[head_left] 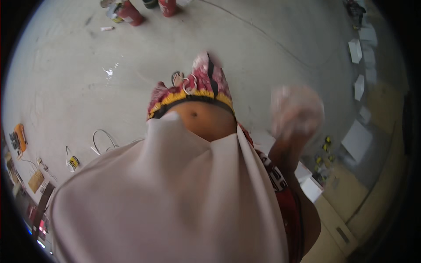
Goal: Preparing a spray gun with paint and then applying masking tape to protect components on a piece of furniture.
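Observation:
A large pale pinkish-grey cloth (175,197) hangs close to me and covers the lower middle of the view. Its upper edge is pulled up over my bare belly, with a raised fold at its left. My right hand (298,109) is held out at the right, apart from the cloth. It is smeared by motion and looks whitish, so its fingers and anything in them cannot be made out. Below the cloth's edge my patterned red shorts (210,81) show, with a yellow and black waistband and a white drawstring. My left hand does not show.
Red buckets (130,13) stand on the grey floor (245,48) at the far left. A dark cable crosses the floor. An orange power tool (19,136) and a yellow-labelled can (73,163) lie at left. White boxes (355,50) and boards (357,141) line the right.

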Demonstrator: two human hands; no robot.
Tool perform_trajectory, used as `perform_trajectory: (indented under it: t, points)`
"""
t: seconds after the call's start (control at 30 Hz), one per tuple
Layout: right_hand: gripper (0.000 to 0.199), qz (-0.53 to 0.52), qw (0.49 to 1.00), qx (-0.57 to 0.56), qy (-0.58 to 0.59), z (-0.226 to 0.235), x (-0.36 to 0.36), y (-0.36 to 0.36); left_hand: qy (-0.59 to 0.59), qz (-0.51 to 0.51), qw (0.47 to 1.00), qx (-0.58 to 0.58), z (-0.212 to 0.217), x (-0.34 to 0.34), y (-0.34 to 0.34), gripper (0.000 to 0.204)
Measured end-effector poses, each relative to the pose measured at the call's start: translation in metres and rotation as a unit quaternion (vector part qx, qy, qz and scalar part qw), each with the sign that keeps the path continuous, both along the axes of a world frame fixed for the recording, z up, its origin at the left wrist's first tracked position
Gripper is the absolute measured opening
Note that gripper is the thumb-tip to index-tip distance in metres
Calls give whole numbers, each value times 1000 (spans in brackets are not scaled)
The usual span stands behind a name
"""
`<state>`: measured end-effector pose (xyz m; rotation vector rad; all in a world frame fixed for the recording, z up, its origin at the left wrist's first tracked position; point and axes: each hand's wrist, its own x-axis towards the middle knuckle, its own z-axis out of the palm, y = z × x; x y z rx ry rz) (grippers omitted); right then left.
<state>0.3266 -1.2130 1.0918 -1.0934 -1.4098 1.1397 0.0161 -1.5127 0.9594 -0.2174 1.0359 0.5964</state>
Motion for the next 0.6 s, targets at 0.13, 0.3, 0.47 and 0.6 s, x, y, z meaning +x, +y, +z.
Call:
perform_trajectory:
  t: [0.13,0.3,0.47,0.6]
  points:
    - [18,165,978,-98,-78,-15,87,214,-82,83,991,-66,-29,-13,25,41]
    - [27,163,928,-294,-164,-144,-9,153,-78,217,958,-172,54,20,-115,40]
    - [29,80,859,-412,-293,-335,41,229,-124,278,913,-273,108,22,-122,38]
    - [35,220,746,-416,-472,-582,7,257,-92,354,890,-273,23,-80,-129,37]
